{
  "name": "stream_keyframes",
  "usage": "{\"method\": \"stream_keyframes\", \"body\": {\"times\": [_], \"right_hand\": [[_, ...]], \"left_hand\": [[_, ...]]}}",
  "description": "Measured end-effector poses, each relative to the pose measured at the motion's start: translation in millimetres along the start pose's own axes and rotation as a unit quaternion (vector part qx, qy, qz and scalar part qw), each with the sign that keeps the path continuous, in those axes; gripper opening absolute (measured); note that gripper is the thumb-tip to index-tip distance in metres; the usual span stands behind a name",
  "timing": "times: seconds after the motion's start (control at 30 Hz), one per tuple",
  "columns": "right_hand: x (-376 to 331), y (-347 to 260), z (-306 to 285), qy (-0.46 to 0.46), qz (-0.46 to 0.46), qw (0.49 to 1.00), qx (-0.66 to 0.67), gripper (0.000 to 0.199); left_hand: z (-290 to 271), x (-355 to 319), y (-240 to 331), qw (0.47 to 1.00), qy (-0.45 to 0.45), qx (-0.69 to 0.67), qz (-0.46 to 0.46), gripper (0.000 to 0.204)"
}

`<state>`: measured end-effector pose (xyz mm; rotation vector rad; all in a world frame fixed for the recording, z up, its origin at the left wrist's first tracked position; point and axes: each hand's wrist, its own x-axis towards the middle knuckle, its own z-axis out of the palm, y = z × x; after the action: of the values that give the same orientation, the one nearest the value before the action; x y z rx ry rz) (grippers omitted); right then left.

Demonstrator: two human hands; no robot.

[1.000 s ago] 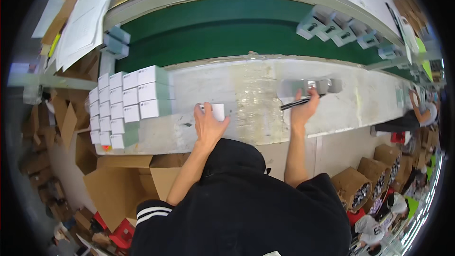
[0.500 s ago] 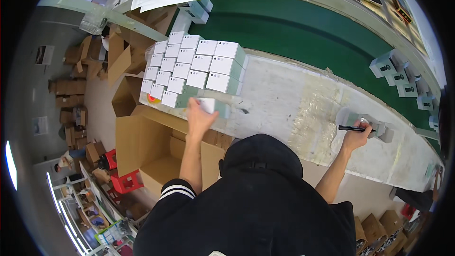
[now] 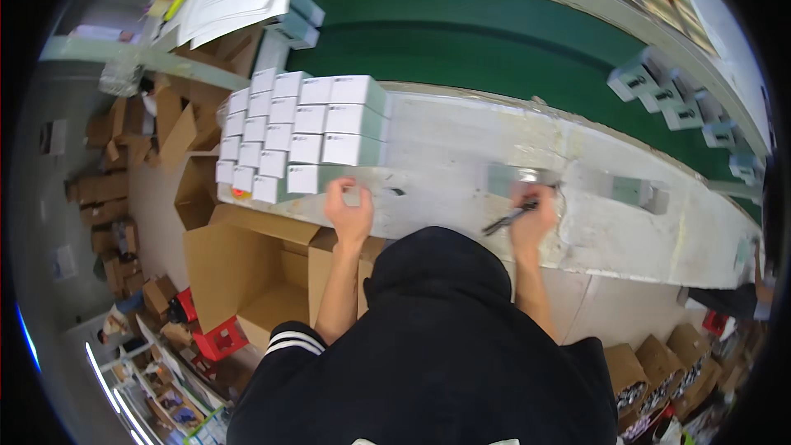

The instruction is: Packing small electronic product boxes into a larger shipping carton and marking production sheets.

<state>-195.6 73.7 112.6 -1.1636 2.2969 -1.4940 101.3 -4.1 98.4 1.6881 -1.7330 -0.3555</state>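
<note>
Since a moment ago the left hand (image 3: 350, 208) has carried its small white box (image 3: 353, 194) against the stacked boxes (image 3: 297, 128) on the desk (image 3: 461, 148), fingers grasping it; right hand (image 3: 531, 218) stays clenched on a pen (image 3: 509, 217)

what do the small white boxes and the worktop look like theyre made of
Small white boxes: probably matte printed cardboard, judging by crisp folded edges and flat faces. Worktop: a hard pale board, worn and scuffed, with grey smears; material unclear, possibly painted wood or laminate.
</note>
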Motion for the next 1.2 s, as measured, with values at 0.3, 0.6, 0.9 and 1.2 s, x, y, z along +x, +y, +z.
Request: {"method": "stream_keyframes", "body": {"times": [0.3, 0.6, 0.9, 1.2], "right_hand": [[-2, 17, 10, 0.147, -0.028, 0.980, 0.131, 0.016], [27, 35, 1, -0.180, 0.310, 0.873, 0.330, 0.040], [11, 35, 10, -0.132, 0.060, 0.966, 0.215, 0.073], [20, 45, -25, -0.229, -0.188, 0.953, 0.064, 0.031]], "left_hand": [[86, -30, 86, 0.847, -0.376, -0.341, -0.160, 0.044], [108, -12, 111, 0.755, -0.420, -0.407, -0.295, 0.051], [125, -13, 109, 0.838, -0.371, -0.381, -0.119, 0.056], [93, -2, 99, 0.861, -0.321, -0.213, 0.332, 0.050]]}}
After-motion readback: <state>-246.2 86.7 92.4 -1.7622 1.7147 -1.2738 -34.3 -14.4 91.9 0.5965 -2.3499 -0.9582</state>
